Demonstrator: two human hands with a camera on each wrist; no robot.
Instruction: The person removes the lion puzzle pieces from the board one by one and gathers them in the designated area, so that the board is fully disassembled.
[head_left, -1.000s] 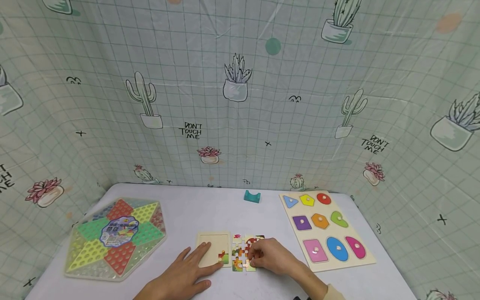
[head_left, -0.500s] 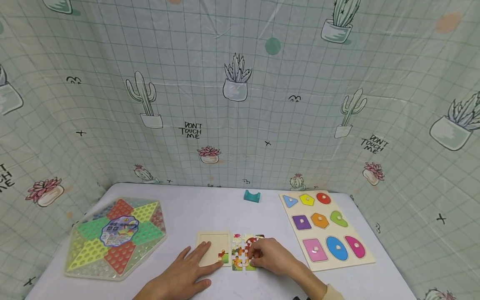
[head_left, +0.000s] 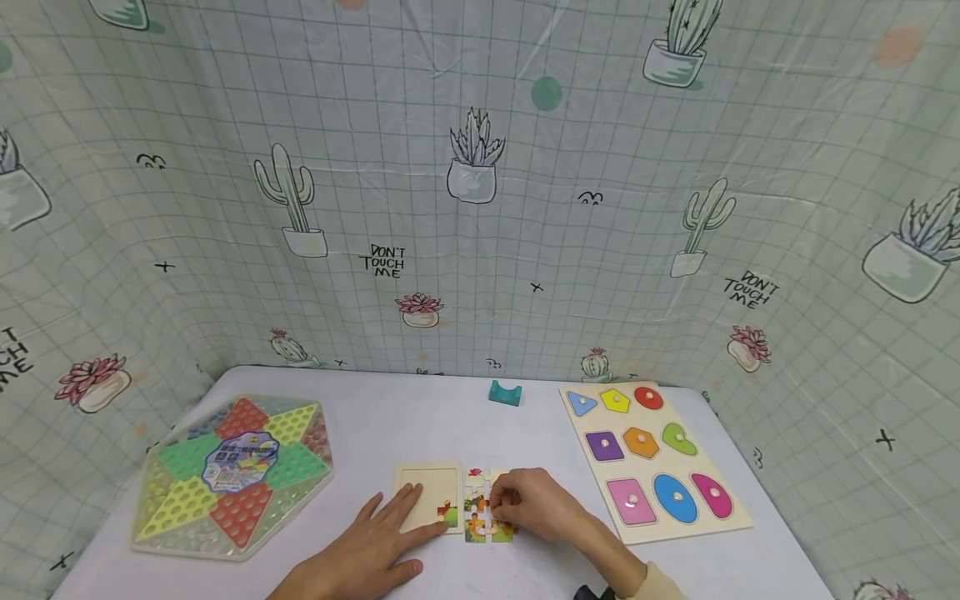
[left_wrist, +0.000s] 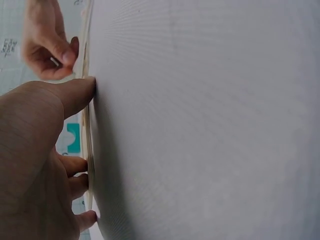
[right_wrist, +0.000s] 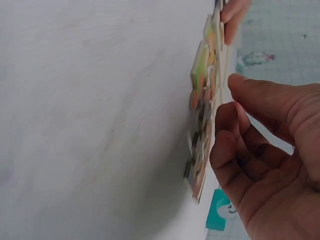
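My left hand [head_left: 367,546] lies with fingers spread over a shallow wooden puzzle tray [head_left: 427,475], fingertips touching its frame. One printed jigsaw piece [head_left: 447,513] sits in the tray's lower right corner. Beside the tray, several colourful jigsaw pieces [head_left: 476,527] lie close together on the table. Over their right part hovers my right hand [head_left: 542,507], covering some of them. In the right wrist view, the right thumb [right_wrist: 260,96] and loosely bent fingers stand apart, with no piece visible between them; the jigsaw pieces [right_wrist: 200,75] lie just beyond the fingertips.
A hexagonal Chinese checkers box [head_left: 232,475] lies at the left. On the right is a wooden shape board [head_left: 600,475] with knobbed pieces. A small teal block with a curved notch [head_left: 505,393] stands toward the back. A patterned curtain [head_left: 480,250] hangs behind the table.
My right hand has shifted slightly up and away over the jigsaw pieces, showing more of the lower right piece. My left hand stays where it was.
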